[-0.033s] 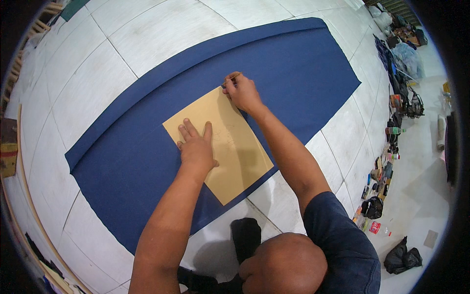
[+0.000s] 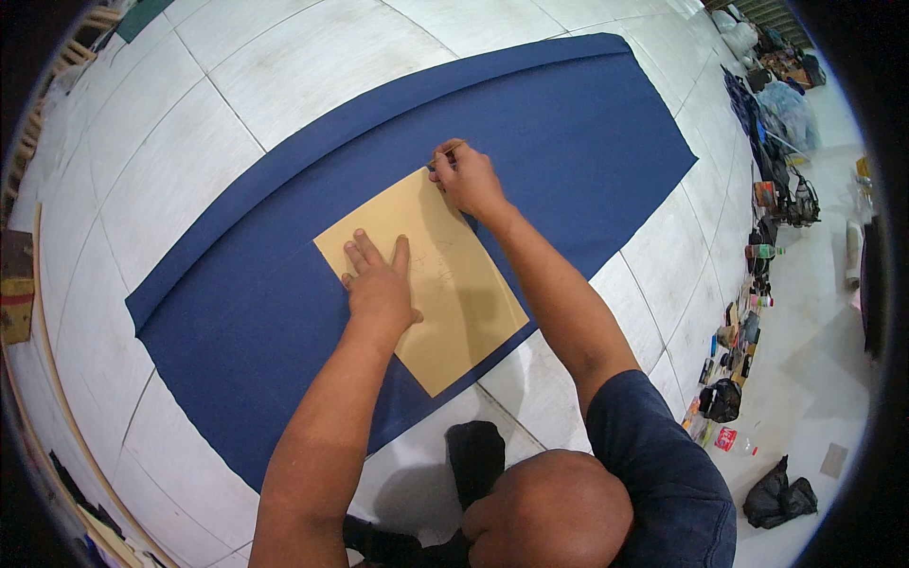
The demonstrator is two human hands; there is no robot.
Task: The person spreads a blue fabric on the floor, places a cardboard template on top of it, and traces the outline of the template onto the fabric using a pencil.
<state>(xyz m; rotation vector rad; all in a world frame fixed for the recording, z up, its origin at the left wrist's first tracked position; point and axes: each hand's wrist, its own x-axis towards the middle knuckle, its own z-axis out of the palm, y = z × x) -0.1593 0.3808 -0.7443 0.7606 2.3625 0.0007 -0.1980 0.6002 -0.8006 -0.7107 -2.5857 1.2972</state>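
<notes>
A tan paper pattern sheet (image 2: 464,312) with faint markings lies flat on a spread of dark blue fabric (image 2: 559,142). My left hand (image 2: 379,289) presses down on the sheet's left part, fingers spread and palm down. At the sheet's far corner, my right hand (image 2: 466,180) is closed in a pinch. A thin brownish thing sticks out by its fingertips, too small to name. The fingertips are close to the corner, where paper meets fabric. Along its far side the fabric has a long raised fold.
White floor tiles (image 2: 284,76) surround the fabric. Along the right stand small bottles, a black bag (image 2: 781,497), a clear bottle with a red label (image 2: 731,440) and other clutter. Long wooden strips (image 2: 71,379) lie at the left. My bare knee (image 2: 559,511) is close to the fabric's near edge.
</notes>
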